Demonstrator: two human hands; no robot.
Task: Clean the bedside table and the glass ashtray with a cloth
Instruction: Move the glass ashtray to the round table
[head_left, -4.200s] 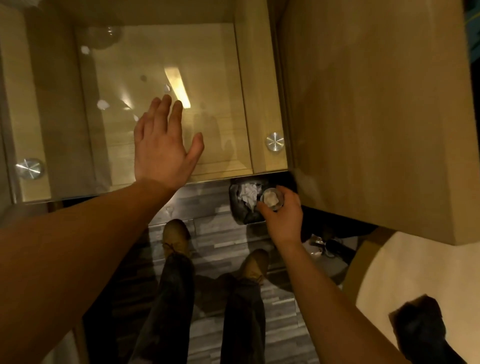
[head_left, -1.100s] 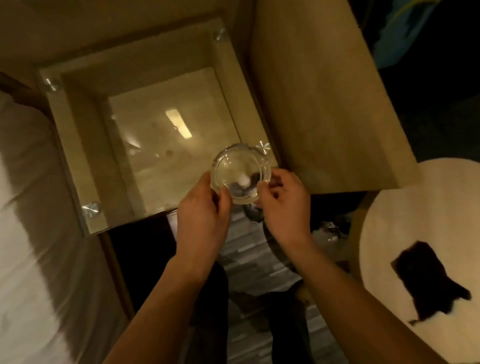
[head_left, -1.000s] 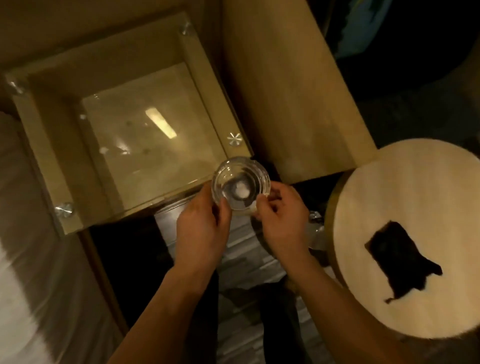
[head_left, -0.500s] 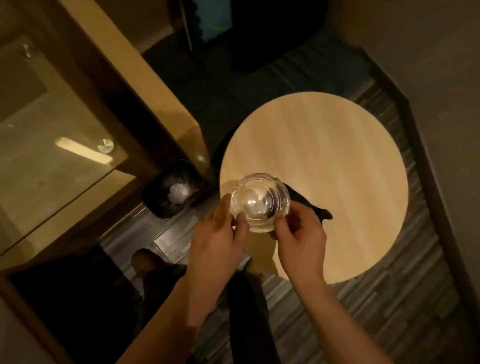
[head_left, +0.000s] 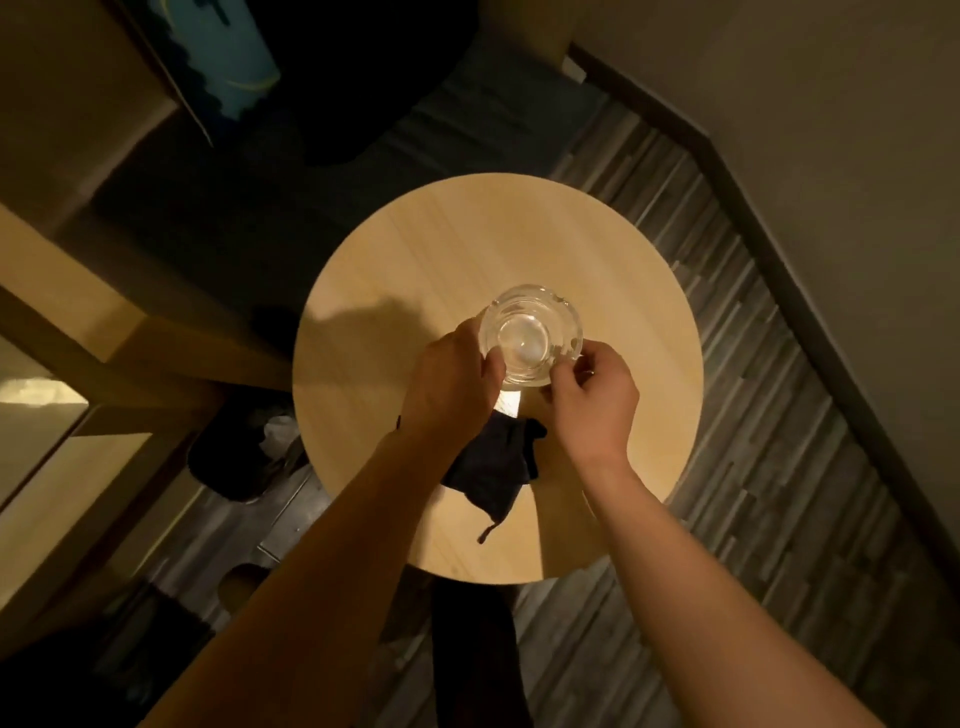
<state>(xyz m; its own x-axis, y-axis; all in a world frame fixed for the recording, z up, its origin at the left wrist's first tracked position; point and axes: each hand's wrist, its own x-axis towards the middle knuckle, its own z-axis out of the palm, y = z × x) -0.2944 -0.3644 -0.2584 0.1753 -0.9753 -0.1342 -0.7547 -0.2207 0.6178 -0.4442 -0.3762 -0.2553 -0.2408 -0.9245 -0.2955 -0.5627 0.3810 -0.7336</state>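
Dim warm light falls on a round wooden table standing on grey plank flooring, and everything else is placed from that table. Far to its left, at the frame's edge, a corner of the bedside table shows its glass top with a pale reflection. Just left of the round table's rim, down on the floor, a dark waste bin holds crumpled white paper.

Over the table's near half, the left hand reaches in, its thumb and fingers curled against the left side of the glass ashtray. Under that forearm, a dark cloth lies crumpled on the tabletop toward the near edge, a loose thread trailing from it. The ashtray sits upright around the table's centre, clear and round with notches in its rim. Whether its base touches the wood cannot be told. The right hand pinches the ashtray's lower right rim between thumb and fingertips, so both hands are close together and clamped on the glass.

Right of the table, the planks run to a dark skirting board and a plain wall.
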